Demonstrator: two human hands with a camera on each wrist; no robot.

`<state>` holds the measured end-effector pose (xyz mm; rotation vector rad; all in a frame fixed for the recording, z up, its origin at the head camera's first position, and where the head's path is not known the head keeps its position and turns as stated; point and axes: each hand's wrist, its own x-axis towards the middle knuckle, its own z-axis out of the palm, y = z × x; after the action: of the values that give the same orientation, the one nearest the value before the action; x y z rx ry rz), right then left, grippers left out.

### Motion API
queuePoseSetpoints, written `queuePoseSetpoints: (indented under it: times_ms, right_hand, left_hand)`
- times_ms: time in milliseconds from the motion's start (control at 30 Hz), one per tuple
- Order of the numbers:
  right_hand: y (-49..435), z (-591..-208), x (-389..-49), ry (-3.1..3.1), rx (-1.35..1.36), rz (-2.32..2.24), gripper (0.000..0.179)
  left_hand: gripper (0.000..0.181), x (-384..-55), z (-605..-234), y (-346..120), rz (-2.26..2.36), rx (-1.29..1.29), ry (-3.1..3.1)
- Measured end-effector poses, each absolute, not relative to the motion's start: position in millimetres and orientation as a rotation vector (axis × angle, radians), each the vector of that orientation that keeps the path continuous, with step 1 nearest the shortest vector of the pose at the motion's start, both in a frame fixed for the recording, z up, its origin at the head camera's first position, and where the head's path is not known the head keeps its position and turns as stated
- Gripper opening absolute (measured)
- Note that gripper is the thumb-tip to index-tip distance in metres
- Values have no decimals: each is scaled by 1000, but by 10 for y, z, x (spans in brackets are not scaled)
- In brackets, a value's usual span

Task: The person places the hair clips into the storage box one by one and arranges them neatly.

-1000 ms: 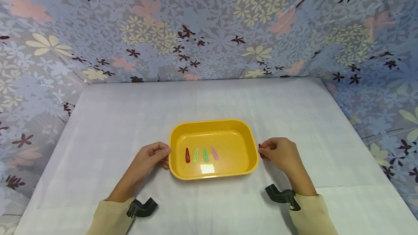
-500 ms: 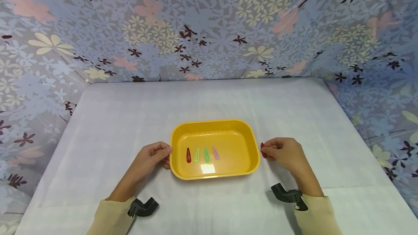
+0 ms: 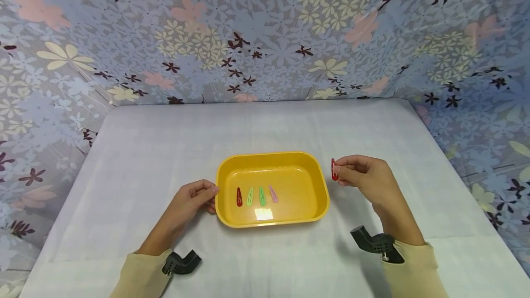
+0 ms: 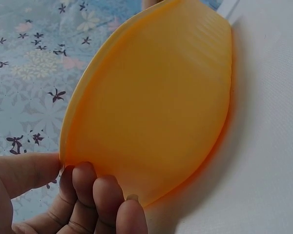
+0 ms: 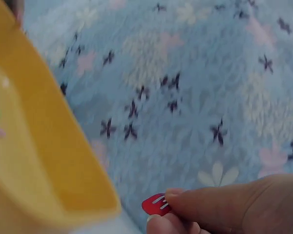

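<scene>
A yellow plastic tray (image 3: 296, 197) sits on the white-covered table. Inside it, side by side, lie a dark red hair clip (image 3: 239, 197), a light green one, a green one (image 3: 262, 196) and a pink clip (image 3: 273, 194). My left hand (image 3: 193, 199) pinches the tray's left rim, thumb at the edge and fingertips against the outer wall (image 4: 151, 112). To the right of the tray, my right hand (image 3: 364, 176) pinches a red snap hair clip (image 3: 333, 170) between thumb and fingers. In the right wrist view this clip (image 5: 154, 204) points away from the fingertips, its slots showing.
White cloth (image 3: 265, 125) covers the table around the tray. Floral fabric (image 3: 265, 36) rises behind the table and along both sides. A black wrist mount (image 3: 181, 262) sits at the left cuff, another mount (image 3: 378, 244) at the right.
My right hand has lifted up and away from beside the tray's right rim, carrying the red hair clip, which now shows more fully. The left hand keeps its hold on the tray.
</scene>
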<state>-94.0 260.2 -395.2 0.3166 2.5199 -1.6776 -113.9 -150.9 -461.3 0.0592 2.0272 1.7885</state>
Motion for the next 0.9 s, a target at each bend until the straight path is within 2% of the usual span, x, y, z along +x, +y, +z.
queuePoseSetpoints:
  times_ms: [200, 433, 900]
  right_hand:
    - [2344, -3859, -994, 2417, 204, -1784, 36]
    - [2065, -3981, -1072, 2308, 116, -1794, 27]
    - [1748, -4114, -1145, 2487, 105, -1546, 15]
  left_hand:
    - [30, -1135, -4619, -1514, 1794, 63, 2023]
    - [31, -1147, -4620, -1506, 1802, 87, 2017]
    - [31, -1140, -4602, -1518, 1798, 96, 2014]
